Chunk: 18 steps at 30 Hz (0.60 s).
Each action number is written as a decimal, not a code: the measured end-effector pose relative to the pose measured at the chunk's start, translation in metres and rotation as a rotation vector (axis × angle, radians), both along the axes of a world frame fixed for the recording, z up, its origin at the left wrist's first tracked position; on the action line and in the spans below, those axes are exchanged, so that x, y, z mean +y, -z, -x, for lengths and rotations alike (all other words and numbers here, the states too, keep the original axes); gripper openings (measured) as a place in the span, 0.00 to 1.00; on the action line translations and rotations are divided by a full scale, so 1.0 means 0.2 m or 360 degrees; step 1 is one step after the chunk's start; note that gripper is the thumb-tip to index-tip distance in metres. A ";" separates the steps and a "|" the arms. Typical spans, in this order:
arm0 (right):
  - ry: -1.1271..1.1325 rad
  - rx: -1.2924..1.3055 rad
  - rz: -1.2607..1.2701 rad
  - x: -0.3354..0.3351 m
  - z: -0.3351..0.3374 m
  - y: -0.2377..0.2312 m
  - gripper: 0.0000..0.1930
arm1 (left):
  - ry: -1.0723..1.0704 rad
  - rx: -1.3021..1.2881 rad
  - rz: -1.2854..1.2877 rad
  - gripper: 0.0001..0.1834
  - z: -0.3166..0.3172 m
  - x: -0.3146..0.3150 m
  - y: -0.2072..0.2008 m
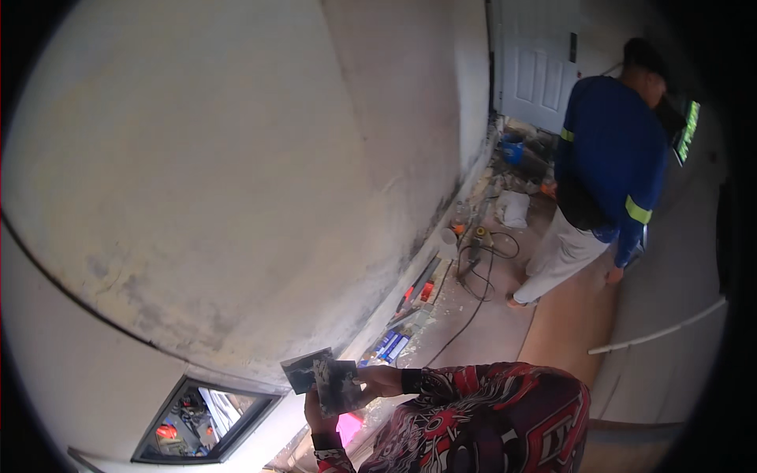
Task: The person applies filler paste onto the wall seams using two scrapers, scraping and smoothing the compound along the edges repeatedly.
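Two dark, flat rectangular plates, smeared with a pale paste-like material, overlap in front of the stained wall. They look like wide putty scrapers, but their handles are hidden. My left hand [317,413] is closed at the lower edge of the near plate [339,396]. From the right, my right hand [382,381] grips that plate's side with bent fingers. The other plate [298,372] sticks out behind it to the upper left; which hand bears it is hard to tell. Both my sleeves are patterned red, black and white with dark cuffs.
A co-worker [611,158] in a blue top stands at the right. Along the wall foot lie a power tool [478,236] with a black cord, a white cup [448,236], blue-and-white packages [390,345] and a blue bucket [512,151]. A dark-framed opening [142,456] is at lower left.
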State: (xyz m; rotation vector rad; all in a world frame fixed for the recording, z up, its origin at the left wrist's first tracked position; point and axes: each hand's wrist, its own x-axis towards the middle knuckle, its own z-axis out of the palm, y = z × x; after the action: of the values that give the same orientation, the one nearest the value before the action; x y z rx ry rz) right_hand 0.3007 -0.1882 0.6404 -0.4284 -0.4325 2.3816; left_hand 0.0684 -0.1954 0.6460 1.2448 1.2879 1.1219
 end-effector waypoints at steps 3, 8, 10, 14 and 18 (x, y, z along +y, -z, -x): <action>0.0230 -0.0101 0.0026 0.00 -0.26 -0.04 0.22 | 0.0264 0.1072 -0.0433 0.18 -0.30 0.11 -0.04; 0.0505 -0.0175 -0.0034 -0.03 -0.68 0.13 0.19 | 0.0689 0.0845 -0.0452 0.16 -0.69 0.26 0.08; 0.0588 -0.0306 -0.0031 -0.09 -0.81 0.07 0.16 | 0.0863 0.0905 -0.0488 0.17 -0.82 0.31 0.07; 0.0960 -0.0316 -0.0004 -0.11 -0.89 0.16 0.14 | 0.0824 -0.0285 0.0483 0.22 -0.79 0.60 0.34; 0.1466 -0.0376 -0.0009 -0.47 -1.10 0.12 0.15 | 0.0786 0.0043 -0.0702 0.26 -0.89 0.78 -0.36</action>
State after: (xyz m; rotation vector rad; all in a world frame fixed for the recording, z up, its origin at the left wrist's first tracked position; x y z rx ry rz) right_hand 0.5207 -0.2831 0.6166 -0.7224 -0.2578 1.4431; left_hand 0.2466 -0.0394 0.7171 1.7881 0.6994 1.0491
